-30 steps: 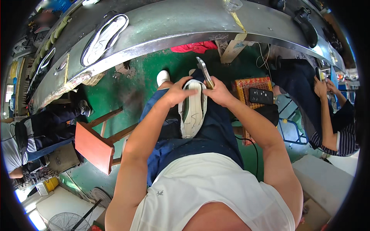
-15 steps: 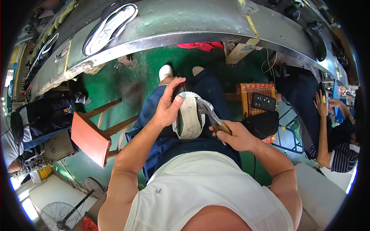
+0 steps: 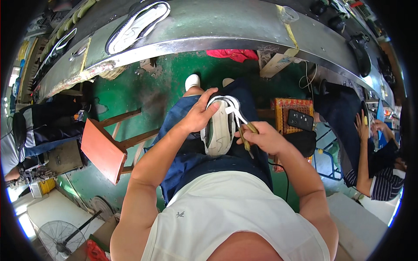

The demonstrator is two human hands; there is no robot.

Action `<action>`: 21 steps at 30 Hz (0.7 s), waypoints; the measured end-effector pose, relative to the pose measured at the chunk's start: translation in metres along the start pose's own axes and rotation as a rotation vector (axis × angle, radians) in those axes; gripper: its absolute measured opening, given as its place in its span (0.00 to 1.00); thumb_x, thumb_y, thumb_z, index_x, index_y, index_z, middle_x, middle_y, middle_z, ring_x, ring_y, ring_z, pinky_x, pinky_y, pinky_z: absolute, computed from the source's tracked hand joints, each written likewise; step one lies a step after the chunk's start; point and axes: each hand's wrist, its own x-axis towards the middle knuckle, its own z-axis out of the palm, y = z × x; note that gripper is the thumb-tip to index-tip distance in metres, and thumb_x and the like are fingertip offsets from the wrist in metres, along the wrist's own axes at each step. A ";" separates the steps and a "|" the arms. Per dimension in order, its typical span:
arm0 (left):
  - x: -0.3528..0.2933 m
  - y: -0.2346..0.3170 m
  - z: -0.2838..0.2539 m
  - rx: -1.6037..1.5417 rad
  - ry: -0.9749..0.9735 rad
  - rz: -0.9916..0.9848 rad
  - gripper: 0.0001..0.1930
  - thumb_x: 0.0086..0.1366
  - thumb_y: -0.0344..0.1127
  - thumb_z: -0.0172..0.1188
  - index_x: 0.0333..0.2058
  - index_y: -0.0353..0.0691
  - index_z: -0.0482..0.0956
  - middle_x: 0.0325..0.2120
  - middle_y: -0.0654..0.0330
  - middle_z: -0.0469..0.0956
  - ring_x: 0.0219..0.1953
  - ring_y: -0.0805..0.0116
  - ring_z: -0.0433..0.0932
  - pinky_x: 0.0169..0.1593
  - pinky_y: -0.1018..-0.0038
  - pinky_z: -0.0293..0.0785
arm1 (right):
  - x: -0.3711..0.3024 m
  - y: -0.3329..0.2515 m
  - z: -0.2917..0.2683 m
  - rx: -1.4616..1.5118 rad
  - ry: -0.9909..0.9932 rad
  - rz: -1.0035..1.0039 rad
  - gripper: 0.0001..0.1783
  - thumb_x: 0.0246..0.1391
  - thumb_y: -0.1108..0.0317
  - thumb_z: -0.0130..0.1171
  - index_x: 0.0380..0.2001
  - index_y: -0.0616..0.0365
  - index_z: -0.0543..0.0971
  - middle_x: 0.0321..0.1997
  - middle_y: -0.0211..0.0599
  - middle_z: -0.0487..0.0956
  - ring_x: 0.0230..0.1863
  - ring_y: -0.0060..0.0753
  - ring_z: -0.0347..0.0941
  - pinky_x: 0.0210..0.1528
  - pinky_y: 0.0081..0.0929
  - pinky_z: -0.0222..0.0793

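A shoe upper on a last [image 3: 219,137] lies sole side up across my lap, its pale insole bordered by the upper's folded rim. My left hand [image 3: 200,113] is closed round its far left end, thumb on the edge. In my right hand [image 3: 264,138] is a pair of lasting pincers [image 3: 236,112], gripped by its brownish handles, which stand apart. The curved metal head meets the shoe's far right edge, where a white strip of material shows. Whether the jaws pinch that edge, I cannot tell.
A metal-topped bench [image 3: 244,32] runs across the far side, with another shoe [image 3: 139,27] on it. A reddish stool [image 3: 103,150] stands at left. To the right, a phone [image 3: 300,119] and a black pouch [image 3: 301,143] rest on a patterned seat. A co-worker [image 3: 348,130] sits farther right.
The pincers have swung to the far edge of the shoe and their handles have spread. My right hand has shifted slightly right and up. The view has moved a little.
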 end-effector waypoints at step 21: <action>0.042 -0.002 0.026 -0.224 -0.045 -0.340 0.29 0.69 0.43 0.63 0.65 0.39 0.69 0.55 0.54 0.76 0.56 0.68 0.74 0.60 0.72 0.69 | 0.002 0.020 0.003 -0.714 0.352 0.021 0.14 0.63 0.64 0.54 0.38 0.68 0.74 0.39 0.66 0.79 0.45 0.70 0.74 0.48 0.51 0.71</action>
